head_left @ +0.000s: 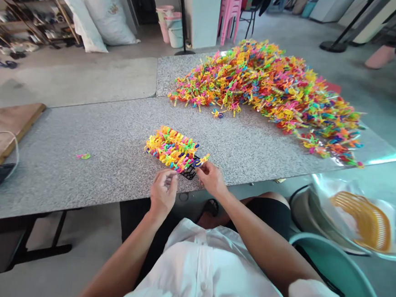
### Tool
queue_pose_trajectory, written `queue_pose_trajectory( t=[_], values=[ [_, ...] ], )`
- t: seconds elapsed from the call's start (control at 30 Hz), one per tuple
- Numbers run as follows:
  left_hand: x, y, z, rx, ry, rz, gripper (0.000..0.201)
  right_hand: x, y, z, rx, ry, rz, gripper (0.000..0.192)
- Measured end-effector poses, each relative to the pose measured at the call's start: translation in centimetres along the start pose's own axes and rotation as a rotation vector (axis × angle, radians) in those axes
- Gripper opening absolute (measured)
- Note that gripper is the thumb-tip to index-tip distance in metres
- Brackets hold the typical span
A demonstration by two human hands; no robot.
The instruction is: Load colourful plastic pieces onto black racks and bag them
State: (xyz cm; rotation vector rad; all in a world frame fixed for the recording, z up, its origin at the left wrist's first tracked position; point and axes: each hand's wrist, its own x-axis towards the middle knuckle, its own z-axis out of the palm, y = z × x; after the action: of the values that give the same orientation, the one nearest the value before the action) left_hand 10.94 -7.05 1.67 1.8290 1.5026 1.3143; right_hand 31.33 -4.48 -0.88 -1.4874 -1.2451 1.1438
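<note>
A black lattice rack [189, 171] lies on the granite table, mostly covered by rows of small colourful plastic pieces [172, 147]. Its right end shows bare black openings. My right hand [212, 179] pinches a small yellow and dark blue plastic piece [202, 160] at that end, by the uncovered openings. At the rack's near edge is my left hand [163, 191], its fingers bent and thumb drawn in close to them. What lies between those fingertips, if anything, is too small to make out.
A large heap of similar colourful pieces [258, 84] covers the far right of the table [117, 128], partly on clear plastic sheeting. One loose pink and green piece [84, 156] lies left. A wooden board [11, 124] is at far left; a teal tub [339, 265] stands right of my legs.
</note>
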Motion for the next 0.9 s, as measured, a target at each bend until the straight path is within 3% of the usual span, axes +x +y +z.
queue_pose_trajectory(
  t=[0.2, 0.33, 0.47, 0.73, 0.9],
  values=[
    [0.7, -1.2, -0.8, 0.118, 0.053, 0.127, 0.013, 3.0, -0.3, -1.6, -0.118, 0.151, 0.023, 0.016],
    [1.8, -0.8, -1.2, 0.258, 0.12, 0.319, 0.012, 5.0, -0.6, -1.7, -0.251, 0.055, -0.028, 0.014],
    [3.1, 0.7, -0.5, 0.347, 0.068, 0.432, 0.014, 5.5, -0.1, -0.7, -0.382, 0.066, -0.133, 0.015],
    [4.9, 2.8, 3.6, 0.527, -0.116, 0.233, 0.038, 5.4, 0.3, -1.0, -0.366, -0.017, -0.27, 0.018],
    [5.4, 2.9, 4.2, 0.574, -0.172, 0.235, 0.04, 5.9, 0.4, -1.1, -0.398, -0.058, -0.35, 0.012]
  ],
)
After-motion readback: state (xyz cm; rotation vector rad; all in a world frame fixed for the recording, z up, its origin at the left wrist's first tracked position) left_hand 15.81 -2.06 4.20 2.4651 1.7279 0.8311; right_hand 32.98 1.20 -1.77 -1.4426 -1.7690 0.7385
